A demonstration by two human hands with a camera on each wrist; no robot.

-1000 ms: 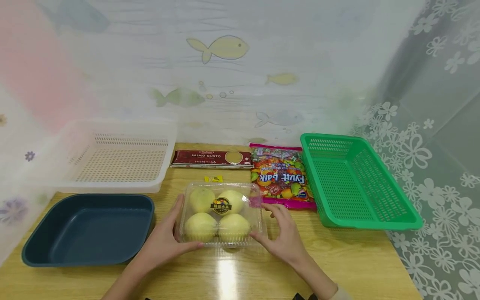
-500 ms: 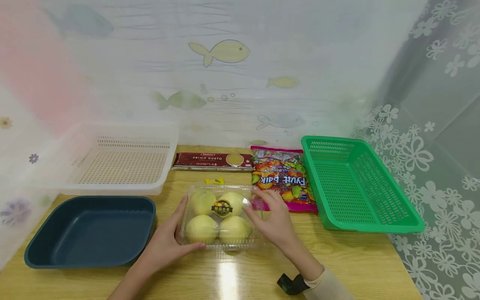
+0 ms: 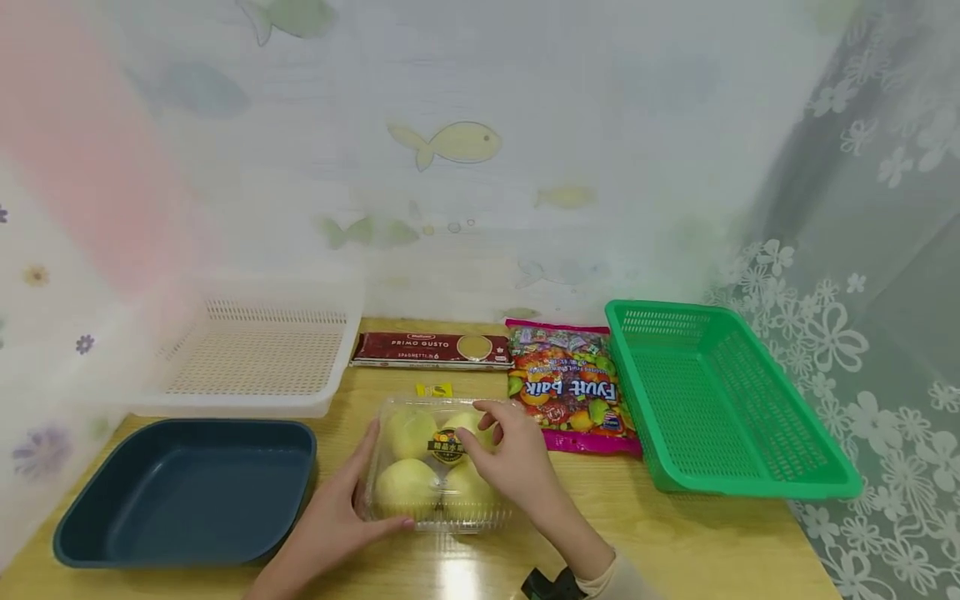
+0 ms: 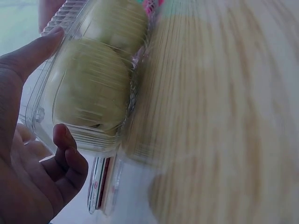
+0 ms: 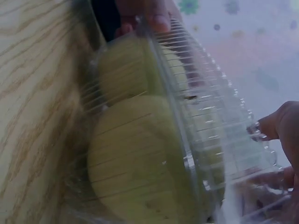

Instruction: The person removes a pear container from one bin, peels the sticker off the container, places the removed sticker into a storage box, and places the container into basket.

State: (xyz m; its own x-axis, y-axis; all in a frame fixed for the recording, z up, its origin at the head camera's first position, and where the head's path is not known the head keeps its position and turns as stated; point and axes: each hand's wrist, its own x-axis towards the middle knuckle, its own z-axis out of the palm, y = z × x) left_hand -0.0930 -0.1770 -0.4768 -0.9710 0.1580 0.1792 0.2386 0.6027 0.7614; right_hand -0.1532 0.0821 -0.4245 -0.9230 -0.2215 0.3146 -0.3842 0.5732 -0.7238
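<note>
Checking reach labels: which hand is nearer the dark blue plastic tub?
Left. The left hand sits just right of the dark blue plastic tub; the right hand is farther right.

Clear ribbed plastic clamshell (image 5: 187, 135) fills frame, resting on light wood-grain surface (image 5: 32, 93). Pale yellow-green round fruits (image 5: 135, 172) inside, two plainly seen. Fingertips of left hand (image 5: 149, 14) press box's far end at top. Fingers of right hand (image 5: 285, 135) on lid at right edge. Blurred patterned backdrop behind.
</note>
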